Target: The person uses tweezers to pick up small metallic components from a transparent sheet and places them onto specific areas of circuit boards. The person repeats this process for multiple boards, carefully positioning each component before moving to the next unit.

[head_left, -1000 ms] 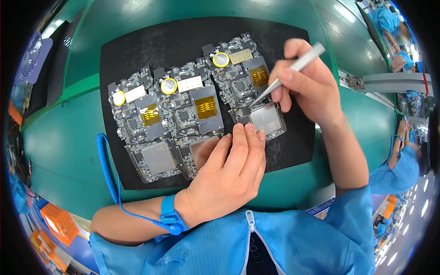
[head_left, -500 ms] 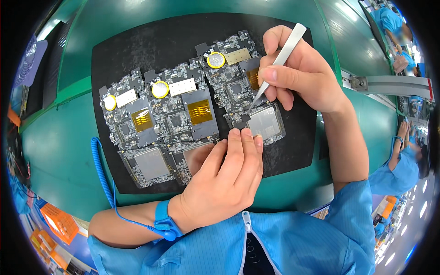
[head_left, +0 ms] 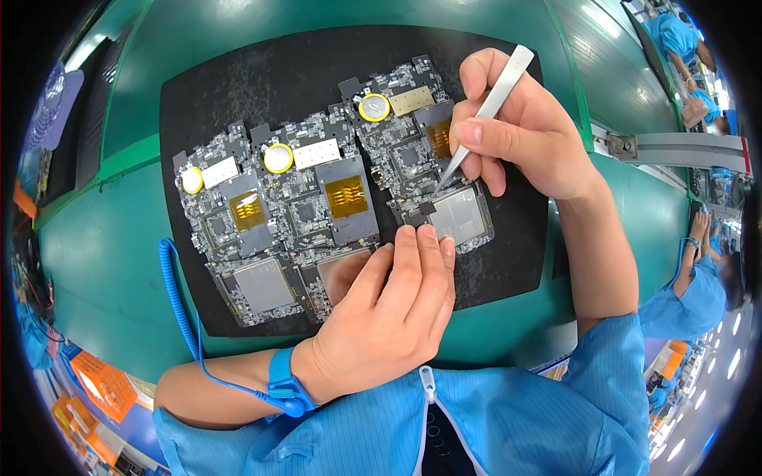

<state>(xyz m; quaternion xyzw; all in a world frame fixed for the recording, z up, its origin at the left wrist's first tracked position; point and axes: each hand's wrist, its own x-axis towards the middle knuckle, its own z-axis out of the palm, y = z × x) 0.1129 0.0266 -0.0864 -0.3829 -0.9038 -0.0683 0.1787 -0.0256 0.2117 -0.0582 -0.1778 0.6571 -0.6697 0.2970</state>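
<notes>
A circuit board (head_left: 409, 155) with a round yellow-rimmed coin cell (head_left: 374, 107) and a silver shield plate (head_left: 460, 216) lies tilted at the right of a black mat. Bunched at its near left edge, the fingers of my left hand (head_left: 389, 305) press on it and cover that corner. In a pinch, my right hand (head_left: 520, 131) holds metal tweezers (head_left: 492, 103). Their tips point down at the board just above the shield plate, beside a small black patch (head_left: 427, 208). Whether the tips grip anything is too small to tell.
Two similar boards, a middle board (head_left: 305, 210) and a left board (head_left: 216, 226), lie on the black mat (head_left: 238, 87). A coiled blue cord (head_left: 178, 289) runs to my left wrist strap (head_left: 286, 383). A metal rail (head_left: 683, 151) stands right, near co-workers in blue.
The tweezers and my right hand have shifted slightly to the right. The small black patch near the shield plate shows more plainly now. My left hand stays in place.
</notes>
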